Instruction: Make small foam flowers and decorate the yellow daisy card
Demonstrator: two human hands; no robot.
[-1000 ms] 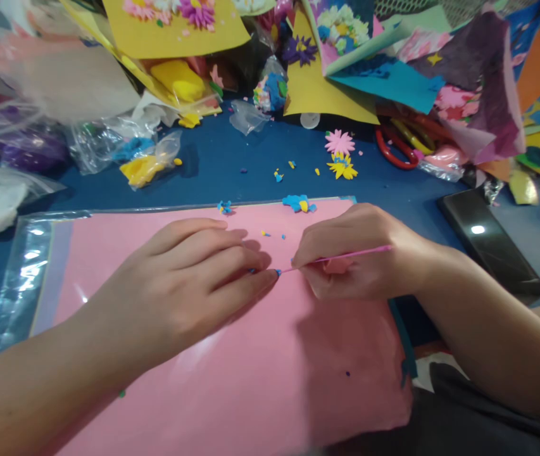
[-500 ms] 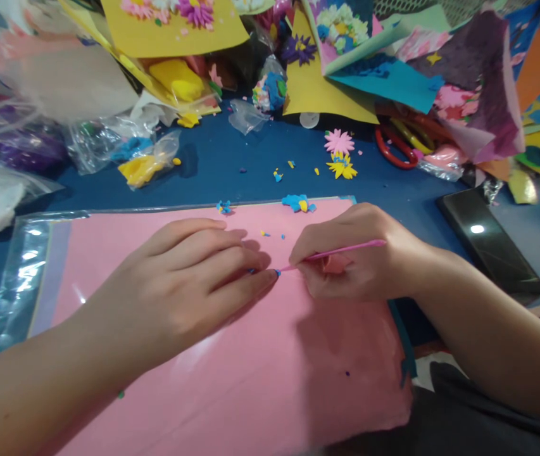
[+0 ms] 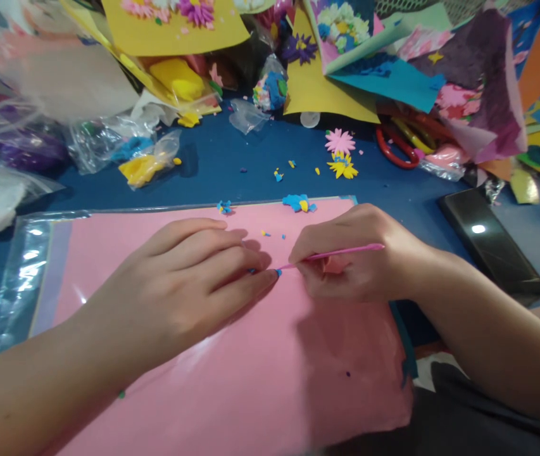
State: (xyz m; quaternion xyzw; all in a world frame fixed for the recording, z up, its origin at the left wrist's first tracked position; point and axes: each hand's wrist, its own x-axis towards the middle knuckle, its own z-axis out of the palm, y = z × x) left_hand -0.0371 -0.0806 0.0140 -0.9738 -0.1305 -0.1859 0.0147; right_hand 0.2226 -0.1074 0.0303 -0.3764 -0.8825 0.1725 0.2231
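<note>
My left hand (image 3: 194, 272) lies palm down, fingers together and bent; its thumb is hidden beneath. At the tip of its index finger shows a tiny piece of blue clay (image 3: 279, 273), pinched there, mostly covered. My right hand (image 3: 345, 256) grips a thin pink clay tool (image 3: 345, 252) like a pen, its point touching or almost touching the blue piece. Both hands rest over a pink sheet in a clear plastic sleeve (image 3: 251, 380). Just beyond them lie a flat blue clay lump with a yellow bit (image 3: 295, 202) and a small blue clay cluster (image 3: 224, 207).
A pink clay flower (image 3: 340, 140) and a yellow one (image 3: 342, 166) lie on the blue table (image 3: 213, 164). Red-handled scissors (image 3: 395, 149) and a phone (image 3: 490, 244) are at the right. Bagged yellow clay (image 3: 144, 168) sits at the left; coloured paper cards (image 3: 175, 28) crowd the back.
The pink tool's rear end has dipped very slightly, and a bit more of the blue piece shows at its point. Both hands otherwise keep their place.
</note>
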